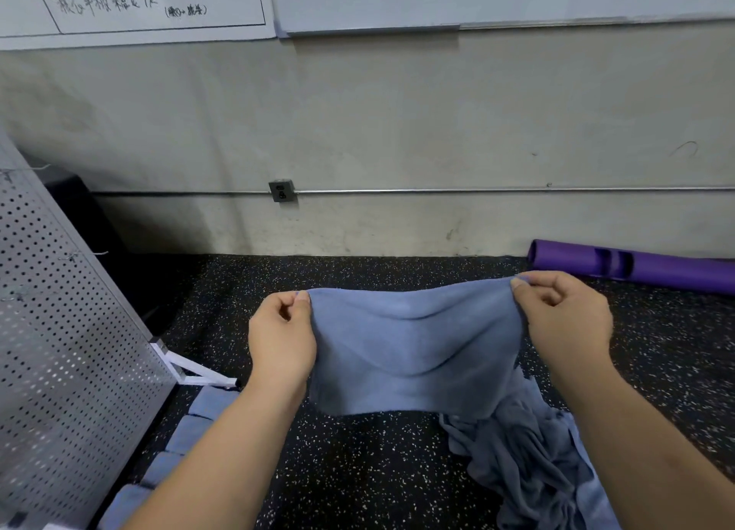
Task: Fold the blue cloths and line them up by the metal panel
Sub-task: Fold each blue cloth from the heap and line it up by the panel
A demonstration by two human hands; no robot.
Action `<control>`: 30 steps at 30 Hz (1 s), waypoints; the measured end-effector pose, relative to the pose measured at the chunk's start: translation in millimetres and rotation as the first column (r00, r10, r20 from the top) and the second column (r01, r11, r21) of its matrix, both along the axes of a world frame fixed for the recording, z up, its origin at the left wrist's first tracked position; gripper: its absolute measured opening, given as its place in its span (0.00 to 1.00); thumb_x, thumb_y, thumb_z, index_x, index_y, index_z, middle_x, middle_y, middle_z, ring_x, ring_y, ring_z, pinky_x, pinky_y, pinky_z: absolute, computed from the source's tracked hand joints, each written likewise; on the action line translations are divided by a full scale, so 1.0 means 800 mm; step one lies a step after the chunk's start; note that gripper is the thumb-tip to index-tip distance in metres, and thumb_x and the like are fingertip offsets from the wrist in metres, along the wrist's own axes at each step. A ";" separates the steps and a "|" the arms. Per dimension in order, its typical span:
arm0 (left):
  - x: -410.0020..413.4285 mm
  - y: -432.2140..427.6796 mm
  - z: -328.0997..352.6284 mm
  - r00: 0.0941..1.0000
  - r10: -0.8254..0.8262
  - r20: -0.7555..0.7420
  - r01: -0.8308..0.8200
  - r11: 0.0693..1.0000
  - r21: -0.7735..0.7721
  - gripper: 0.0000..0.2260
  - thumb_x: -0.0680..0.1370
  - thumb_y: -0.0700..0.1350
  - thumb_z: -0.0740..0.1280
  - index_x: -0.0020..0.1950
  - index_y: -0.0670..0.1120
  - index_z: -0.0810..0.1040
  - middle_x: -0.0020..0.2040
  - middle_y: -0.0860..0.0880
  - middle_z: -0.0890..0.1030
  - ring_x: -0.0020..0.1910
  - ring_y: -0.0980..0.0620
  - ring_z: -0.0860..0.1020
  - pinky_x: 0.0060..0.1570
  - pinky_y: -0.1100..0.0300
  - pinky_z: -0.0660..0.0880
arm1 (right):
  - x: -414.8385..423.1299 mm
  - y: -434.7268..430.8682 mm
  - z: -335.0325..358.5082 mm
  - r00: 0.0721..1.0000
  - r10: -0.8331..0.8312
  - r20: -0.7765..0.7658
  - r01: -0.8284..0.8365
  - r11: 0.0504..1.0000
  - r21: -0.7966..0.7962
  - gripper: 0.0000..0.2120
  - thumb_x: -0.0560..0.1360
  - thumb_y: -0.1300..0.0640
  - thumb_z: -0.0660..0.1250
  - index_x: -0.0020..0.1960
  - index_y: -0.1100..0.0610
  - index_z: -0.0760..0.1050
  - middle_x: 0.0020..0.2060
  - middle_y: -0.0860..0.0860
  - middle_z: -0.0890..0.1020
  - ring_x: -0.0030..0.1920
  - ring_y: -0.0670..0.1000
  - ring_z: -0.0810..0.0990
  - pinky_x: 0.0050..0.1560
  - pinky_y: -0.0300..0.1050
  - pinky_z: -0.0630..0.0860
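Nearest us, low left: a row of folded blue cloths [175, 438] on the black speckled rubber floor [378, 470]. We count four, edge to edge along the foot of the perforated grey metal panel [71, 330]; the left forearm hides part of the row. Low right: one crumpled heap of blue cloths [529, 470], number within not countable.

Two bare hands, both raised and level. The left hand [282, 338] and the right hand [564, 314] each pinch a top corner of one blue cloth [413, 350] between thumb and forefinger, other fingers curled in. The cloth hangs spread between them, sagging at mid-top, above the floor.

Further: one purple foam tube [636, 267] against the wall; one grey wall socket [282, 191]; two whiteboards [139, 4] above.
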State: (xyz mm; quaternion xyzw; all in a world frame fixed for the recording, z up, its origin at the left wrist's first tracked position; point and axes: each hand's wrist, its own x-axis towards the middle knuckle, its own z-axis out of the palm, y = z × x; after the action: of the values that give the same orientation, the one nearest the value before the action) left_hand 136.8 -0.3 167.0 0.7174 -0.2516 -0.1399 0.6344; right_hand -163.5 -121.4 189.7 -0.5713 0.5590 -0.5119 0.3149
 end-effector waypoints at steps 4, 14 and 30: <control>-0.026 -0.001 -0.001 1.000 -0.023 -0.022 0.022 1.000 -0.019 0.07 0.84 0.47 0.68 0.49 0.50 0.83 0.45 0.47 0.85 0.43 0.52 0.80 0.51 0.50 0.79 | 0.017 0.012 0.002 0.999 0.039 -0.011 -0.040 0.999 -0.005 0.04 0.77 0.49 0.77 0.47 0.47 0.84 0.29 0.42 0.83 0.28 0.41 0.76 0.39 0.45 0.77; -0.072 0.004 0.004 0.970 -0.232 0.071 0.237 0.970 -0.061 0.05 0.84 0.44 0.70 0.48 0.49 0.83 0.43 0.47 0.85 0.39 0.60 0.79 0.43 0.69 0.75 | 0.074 0.047 -0.009 0.975 0.213 0.067 -0.212 0.977 -0.022 0.04 0.77 0.56 0.78 0.46 0.49 0.85 0.37 0.44 0.87 0.39 0.46 0.85 0.48 0.47 0.83; -0.103 0.018 0.011 0.921 -0.385 -0.053 0.374 0.915 -0.152 0.05 0.80 0.38 0.75 0.52 0.47 0.89 0.43 0.51 0.89 0.43 0.57 0.86 0.48 0.62 0.82 | 0.116 0.108 -0.013 0.936 0.327 0.127 -0.326 0.945 -0.035 0.06 0.78 0.57 0.77 0.49 0.45 0.87 0.41 0.41 0.88 0.43 0.44 0.88 0.50 0.50 0.86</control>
State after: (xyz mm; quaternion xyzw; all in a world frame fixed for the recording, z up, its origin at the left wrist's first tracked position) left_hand 54.5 14.2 176.0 0.6029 -0.3688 -0.2718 0.6532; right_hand -70.5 -35.1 179.2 -0.6233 0.4309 -0.4928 0.4278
